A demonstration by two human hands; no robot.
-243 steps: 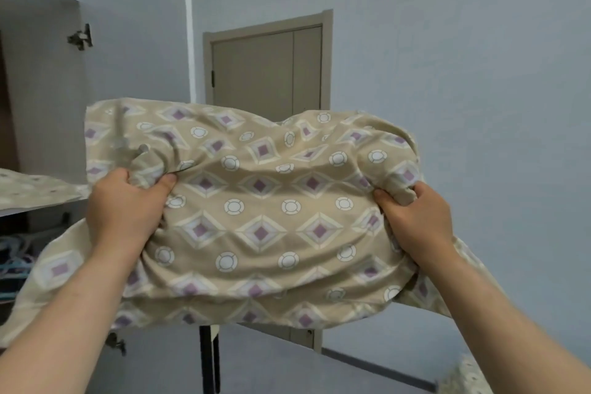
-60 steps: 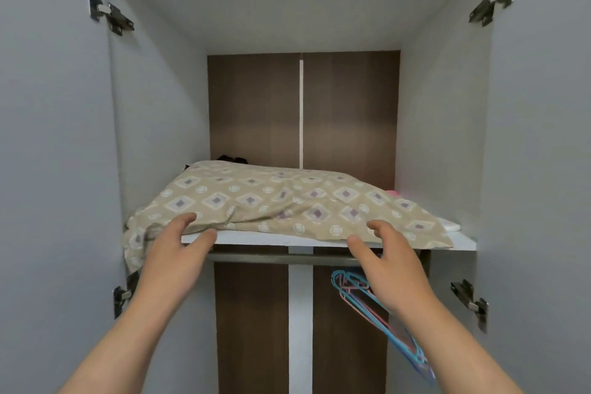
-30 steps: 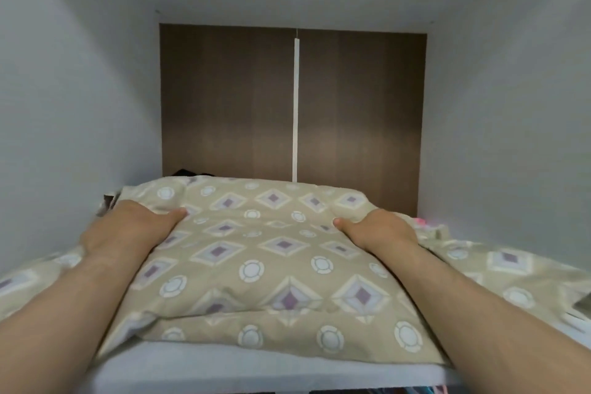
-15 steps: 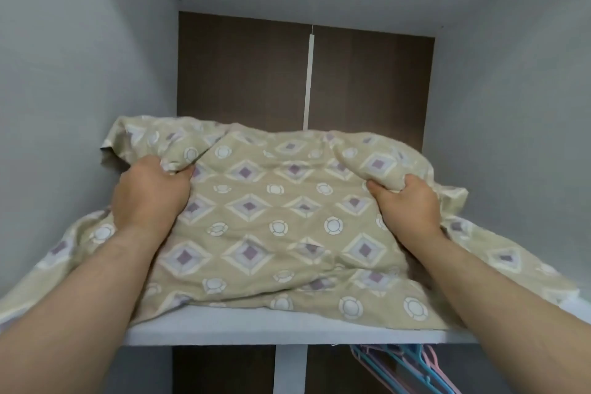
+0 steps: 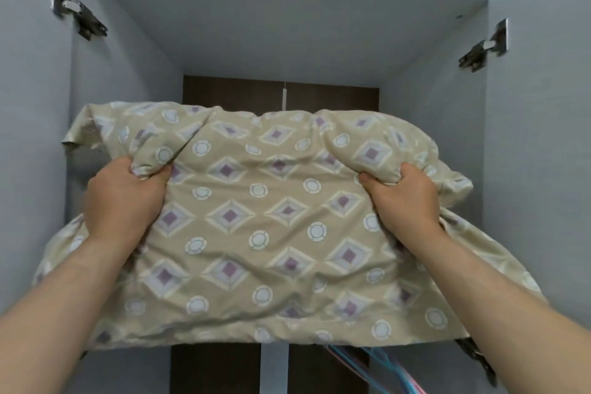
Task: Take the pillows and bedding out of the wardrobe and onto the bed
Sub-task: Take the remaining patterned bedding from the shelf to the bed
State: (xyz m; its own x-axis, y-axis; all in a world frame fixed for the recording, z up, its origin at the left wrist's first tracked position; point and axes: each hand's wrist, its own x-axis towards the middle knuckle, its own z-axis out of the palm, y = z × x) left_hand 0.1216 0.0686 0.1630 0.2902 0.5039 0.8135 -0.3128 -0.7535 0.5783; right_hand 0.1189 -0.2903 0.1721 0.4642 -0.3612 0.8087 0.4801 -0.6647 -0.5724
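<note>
Both my left hand [image 5: 123,201] and right hand [image 5: 403,201] are clenching the pillow [image 5: 265,221], its long axis spanning crosswise between them.

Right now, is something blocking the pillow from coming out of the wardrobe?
Nothing visible blocks it. Both doors stand open, and the left hand and right hand hold the pillow up in the opening. The bed is out of view.

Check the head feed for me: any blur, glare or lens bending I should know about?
Head view: light is soft and even, no glare; the pillow pattern smears slightly at its lower edge, and both hands look a little soft; wide-angle bending bows the wardrobe walls outward.
</note>
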